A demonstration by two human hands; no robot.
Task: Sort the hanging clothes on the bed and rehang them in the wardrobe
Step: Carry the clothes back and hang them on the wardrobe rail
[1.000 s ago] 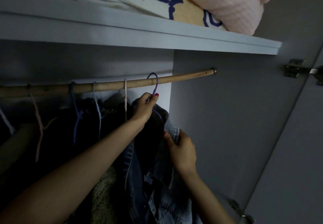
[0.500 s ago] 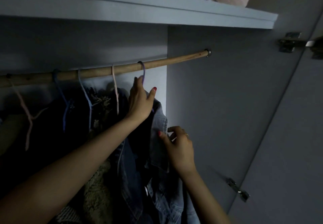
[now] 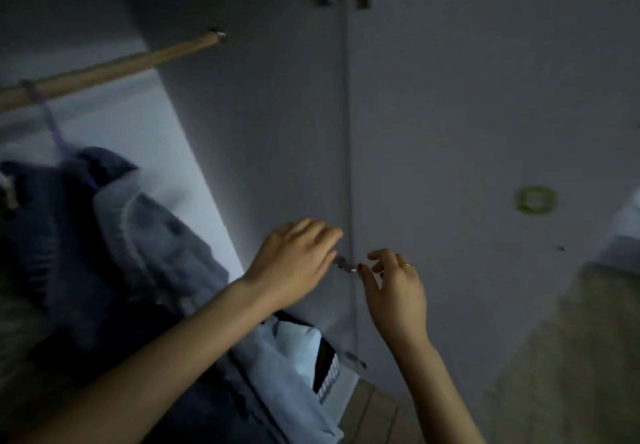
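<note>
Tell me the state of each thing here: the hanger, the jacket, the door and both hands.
Purple hanger: hooked over the wooden rail.
Denim jacket: hanging on the purple hanger.
Wardrobe door: swung open, hinges showing.
Left hand: empty, fingers relaxed, by the middle hinge.
Right hand: empty, fingers loosely curled, beside that hinge.
</note>
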